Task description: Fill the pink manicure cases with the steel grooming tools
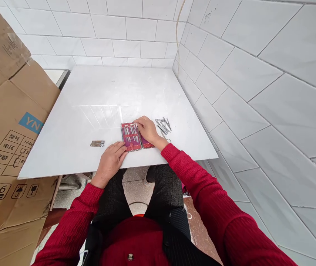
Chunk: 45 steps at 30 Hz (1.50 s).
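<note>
An open manicure set case [132,148] with a red and purple lining lies near the table's front edge. Several slim metal tools [131,133] sit under a red strap in its left half. My left hand [113,157] grips the lower left corner of the case, thumb and fingers closed at its edge. Over the hinge and right half, my right hand [147,129] has its fingertips together at the upper part of the left half; whatever they pinch is hidden. That hand and wrist cover most of the right half.
Two nail clippers [97,143] lie left of my left hand. Several loose metal clippers and tools [163,125] lie right of my right hand, with a finger ring of scissors [168,140] by the wrist. A large cardboard box [10,111] borders the white table [97,88]; tiled walls [230,88] enclose it.
</note>
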Motion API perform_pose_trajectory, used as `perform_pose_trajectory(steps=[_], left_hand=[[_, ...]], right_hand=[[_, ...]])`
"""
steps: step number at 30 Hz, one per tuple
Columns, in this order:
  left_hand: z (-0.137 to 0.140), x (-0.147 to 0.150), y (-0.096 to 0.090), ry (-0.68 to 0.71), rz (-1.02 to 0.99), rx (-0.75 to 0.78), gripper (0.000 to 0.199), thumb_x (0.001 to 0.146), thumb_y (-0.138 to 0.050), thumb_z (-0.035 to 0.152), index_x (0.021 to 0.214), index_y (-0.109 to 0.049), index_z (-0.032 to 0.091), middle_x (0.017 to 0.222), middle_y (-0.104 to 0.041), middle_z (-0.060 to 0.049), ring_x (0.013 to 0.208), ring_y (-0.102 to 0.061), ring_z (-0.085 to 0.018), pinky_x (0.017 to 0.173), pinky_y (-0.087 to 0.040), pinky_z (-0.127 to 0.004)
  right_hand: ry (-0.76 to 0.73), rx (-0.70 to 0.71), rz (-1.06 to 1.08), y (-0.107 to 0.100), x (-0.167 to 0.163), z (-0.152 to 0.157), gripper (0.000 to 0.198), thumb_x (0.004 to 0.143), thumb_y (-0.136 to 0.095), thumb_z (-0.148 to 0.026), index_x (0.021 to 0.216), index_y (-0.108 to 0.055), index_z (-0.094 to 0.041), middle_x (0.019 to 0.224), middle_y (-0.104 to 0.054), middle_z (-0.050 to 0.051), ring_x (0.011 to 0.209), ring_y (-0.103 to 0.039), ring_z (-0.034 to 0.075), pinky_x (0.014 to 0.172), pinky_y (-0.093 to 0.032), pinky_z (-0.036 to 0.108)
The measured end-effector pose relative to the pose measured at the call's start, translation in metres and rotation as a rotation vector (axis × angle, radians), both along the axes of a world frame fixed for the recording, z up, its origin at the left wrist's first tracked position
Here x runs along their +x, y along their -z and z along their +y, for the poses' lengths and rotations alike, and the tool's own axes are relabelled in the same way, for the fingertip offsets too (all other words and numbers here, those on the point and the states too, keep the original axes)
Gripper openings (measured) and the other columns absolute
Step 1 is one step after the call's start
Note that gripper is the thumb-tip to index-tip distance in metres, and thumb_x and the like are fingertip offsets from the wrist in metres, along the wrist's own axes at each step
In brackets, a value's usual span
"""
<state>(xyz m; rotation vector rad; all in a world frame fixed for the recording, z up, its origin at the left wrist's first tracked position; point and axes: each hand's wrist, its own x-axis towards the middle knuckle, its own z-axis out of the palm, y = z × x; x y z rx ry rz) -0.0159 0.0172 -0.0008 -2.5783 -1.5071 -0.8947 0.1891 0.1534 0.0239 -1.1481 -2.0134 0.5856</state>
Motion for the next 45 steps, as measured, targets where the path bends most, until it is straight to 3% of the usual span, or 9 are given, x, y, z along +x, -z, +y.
perform_pose_trajectory(steps=[5, 8, 11, 14, 24, 30, 37, 41, 45], left_hand=[[-0.003, 0.001, 0.000, 0.007, -0.036, -0.032, 0.031, 0.105, -0.046, 0.034, 0.119, -0.070, 0.021, 0.130, -0.070, -0.012, 0.124, -0.063, -0.029, 0.106, -0.052, -0.051], [-0.004, 0.001, 0.000, 0.014, -0.049, -0.046, 0.031, 0.105, -0.045, 0.033, 0.118, -0.070, 0.021, 0.130, -0.069, -0.012, 0.126, -0.061, -0.029, 0.107, -0.052, -0.052], [-0.004, 0.000, 0.001, 0.017, -0.056, -0.043, 0.030, 0.105, -0.046, 0.032, 0.118, -0.070, 0.020, 0.131, -0.069, -0.012, 0.126, -0.061, -0.029, 0.107, -0.051, -0.052], [-0.005, 0.001, 0.002, 0.017, -0.054, -0.025, 0.029, 0.105, -0.047, 0.030, 0.117, -0.071, 0.019, 0.131, -0.069, -0.012, 0.125, -0.061, -0.029, 0.107, -0.052, -0.051], [-0.024, 0.004, 0.005, -0.012, -0.029, -0.057, 0.030, 0.105, -0.047, 0.026, 0.126, -0.067, 0.018, 0.140, -0.064, -0.014, 0.133, -0.057, -0.029, 0.113, -0.048, -0.052], [-0.027, 0.005, 0.005, -0.014, -0.027, -0.014, 0.031, 0.104, -0.047, 0.023, 0.128, -0.065, 0.016, 0.139, -0.064, -0.015, 0.133, -0.057, -0.028, 0.112, -0.049, -0.052], [-0.024, 0.005, 0.006, -0.006, -0.021, 0.097, 0.021, 0.102, -0.051, 0.020, 0.112, -0.069, 0.016, 0.114, -0.072, -0.012, 0.113, -0.066, -0.026, 0.100, -0.056, -0.047], [-0.025, 0.005, 0.008, -0.020, -0.022, 0.130, 0.019, 0.102, -0.052, 0.021, 0.104, -0.070, 0.016, 0.104, -0.073, -0.010, 0.104, -0.068, -0.024, 0.094, -0.057, -0.044], [-0.027, 0.006, 0.009, -0.020, -0.025, 0.137, 0.020, 0.103, -0.052, 0.021, 0.104, -0.070, 0.015, 0.100, -0.073, -0.011, 0.100, -0.069, -0.025, 0.090, -0.058, -0.043]], right_hand=[[-0.037, -0.007, 0.110, 0.011, 0.005, -0.048, 0.029, 0.095, -0.053, -0.016, 0.112, -0.076, -0.020, 0.107, -0.068, 0.007, 0.095, -0.063, 0.019, 0.087, -0.052, 0.032], [0.028, -0.055, 0.132, 0.026, 0.014, -0.080, 0.030, 0.096, -0.054, -0.022, 0.115, -0.076, -0.024, 0.111, -0.067, 0.007, 0.089, -0.064, 0.019, 0.080, -0.054, 0.033], [0.075, -0.004, 0.119, 0.037, 0.022, -0.102, 0.028, 0.095, -0.054, -0.021, 0.110, -0.077, -0.025, 0.110, -0.068, 0.008, 0.102, -0.063, 0.022, 0.092, -0.053, 0.037], [0.071, 0.055, 0.097, 0.040, 0.024, -0.110, 0.026, 0.095, -0.053, -0.020, 0.103, -0.078, -0.025, 0.108, -0.068, 0.008, 0.106, -0.062, 0.023, 0.098, -0.051, 0.041], [0.104, 0.099, 0.073, 0.037, 0.018, -0.116, 0.028, 0.098, -0.050, -0.022, 0.099, -0.078, -0.023, 0.104, -0.069, 0.009, 0.102, -0.061, 0.025, 0.093, -0.051, 0.042], [0.010, 0.152, -0.092, 0.010, -0.006, -0.110, 0.025, 0.100, -0.053, -0.026, 0.107, -0.078, -0.022, 0.109, -0.072, 0.010, 0.103, -0.060, 0.025, 0.095, -0.048, 0.042], [-0.263, 0.117, -0.430, -0.043, -0.088, -0.079, 0.023, 0.099, -0.056, -0.020, 0.112, -0.075, -0.016, 0.114, -0.071, 0.011, 0.109, -0.059, 0.024, 0.093, -0.045, 0.036], [-0.318, 0.102, -0.683, -0.052, -0.127, -0.063, 0.022, 0.100, -0.057, -0.021, 0.111, -0.074, -0.012, 0.113, -0.071, 0.013, 0.109, -0.061, 0.025, 0.088, -0.044, 0.033], [-0.352, 0.117, -0.878, -0.050, -0.146, -0.057, 0.023, 0.101, -0.054, -0.022, 0.104, -0.075, -0.011, 0.108, -0.072, 0.015, 0.099, -0.065, 0.024, 0.081, -0.043, 0.032]])
